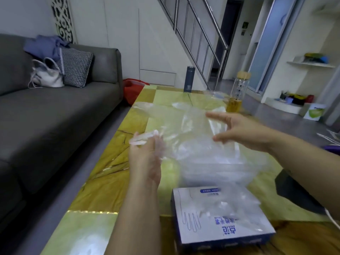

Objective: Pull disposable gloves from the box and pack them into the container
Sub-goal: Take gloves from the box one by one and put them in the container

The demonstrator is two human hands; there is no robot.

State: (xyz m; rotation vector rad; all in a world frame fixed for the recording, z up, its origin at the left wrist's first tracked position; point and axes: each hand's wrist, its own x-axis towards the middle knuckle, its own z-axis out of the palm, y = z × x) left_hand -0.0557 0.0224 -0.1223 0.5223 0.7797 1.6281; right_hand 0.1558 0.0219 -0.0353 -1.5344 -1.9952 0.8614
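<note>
Yellow-green glossy table: thin clear plastic gloves, which we judge featherlight, limp, clingy, best taken bunched; left hand grips one end, right hand open-fingered alongside.

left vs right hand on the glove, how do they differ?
Left hand has curled fingers gripping a bunched end of the glove; right hand has straight, spread fingers against the film. Left hand sits lower in view, right hand higher. Both touch the same glove.
</note>
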